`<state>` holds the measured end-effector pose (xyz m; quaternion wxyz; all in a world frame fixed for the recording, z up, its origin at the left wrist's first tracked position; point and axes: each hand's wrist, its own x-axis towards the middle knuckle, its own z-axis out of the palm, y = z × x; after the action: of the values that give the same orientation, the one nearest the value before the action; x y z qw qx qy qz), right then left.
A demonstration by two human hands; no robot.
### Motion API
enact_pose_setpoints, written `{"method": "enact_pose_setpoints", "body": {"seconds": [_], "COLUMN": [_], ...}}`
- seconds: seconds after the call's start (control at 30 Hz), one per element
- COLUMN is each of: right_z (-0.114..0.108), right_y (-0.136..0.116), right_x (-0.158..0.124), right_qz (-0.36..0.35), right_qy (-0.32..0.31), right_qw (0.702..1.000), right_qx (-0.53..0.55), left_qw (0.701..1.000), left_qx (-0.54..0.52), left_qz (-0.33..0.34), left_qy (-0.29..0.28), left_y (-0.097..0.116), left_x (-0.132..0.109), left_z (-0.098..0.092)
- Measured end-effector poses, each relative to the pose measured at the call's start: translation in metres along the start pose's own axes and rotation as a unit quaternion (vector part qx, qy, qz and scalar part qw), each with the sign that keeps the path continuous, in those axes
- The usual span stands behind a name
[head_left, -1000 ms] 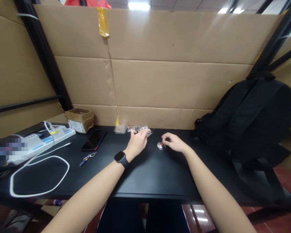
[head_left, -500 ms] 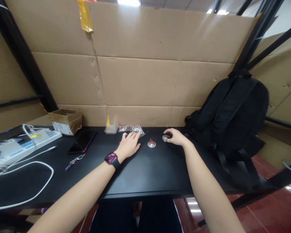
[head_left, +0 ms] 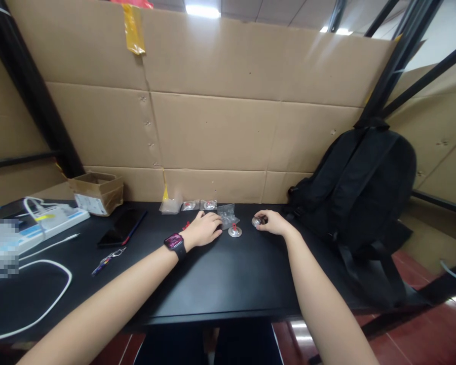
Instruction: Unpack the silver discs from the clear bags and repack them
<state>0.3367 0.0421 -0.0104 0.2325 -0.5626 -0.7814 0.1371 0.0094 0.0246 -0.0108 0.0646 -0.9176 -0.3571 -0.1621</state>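
Observation:
My right hand [head_left: 274, 223] pinches the rim of a small silver finger cymbal [head_left: 256, 221] between thumb and fingers; the cymbal is tilted at the table. To its left, a second finger cymbal [head_left: 234, 231] lies dome up, its red loop standing on top. My left hand [head_left: 204, 229], with a watch [head_left: 175, 244] on the wrist, rests on the table with fingers spread. Its fingertips are against or just beside a crumpled clear plastic bag [head_left: 227, 214]. Something small and red [head_left: 186, 225] pokes out behind this hand, mostly hidden.
Along the cardboard wall [head_left: 213, 132] lie two bagged cymbals [head_left: 208, 205] and a clear packet [head_left: 171, 206]. A cardboard box [head_left: 98, 192], phone [head_left: 123, 228], keyring [head_left: 108, 261], power strip [head_left: 59, 225] and white cable [head_left: 66, 284] are on the left. A black backpack [head_left: 368, 203] leans at right.
My left hand has drawn slightly back, and the clear bag now lies nearer the loose cymbal. The cymbal in my right hand has tilted. The view has shifted a little.

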Motion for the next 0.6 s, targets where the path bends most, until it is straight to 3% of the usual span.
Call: {"method": "enact_pose_setpoints", "body": {"seconds": [0.13, 0.27, 0.43, 0.6], "right_z": [0.0, 0.0, -0.001, -0.003], "right_y": [-0.002, -0.002, -0.001, -0.004], "right_x": [-0.001, 0.0, 0.001, -0.001], "right_qz": [-0.004, -0.01, -0.013, -0.007], "right_qy": [0.007, 0.015, 0.007, 0.0], "right_qw": [1.0, 1.0, 1.0, 1.0], "right_qx": [0.002, 0.008, 0.005, 0.006], "left_qw": [0.999, 0.998, 0.996, 0.997], "left_qx": [0.025, 0.007, -0.058, -0.048], "left_qz": [-0.015, -0.018, 0.065, 0.058], "left_qy": [0.028, 0.063, 0.029, 0.013], "left_y": [-0.01, -0.002, 0.019, 0.029], "left_x": [0.017, 0.023, 0.022, 0.03], "left_z": [0.0, -0.006, -0.012, -0.004]}}
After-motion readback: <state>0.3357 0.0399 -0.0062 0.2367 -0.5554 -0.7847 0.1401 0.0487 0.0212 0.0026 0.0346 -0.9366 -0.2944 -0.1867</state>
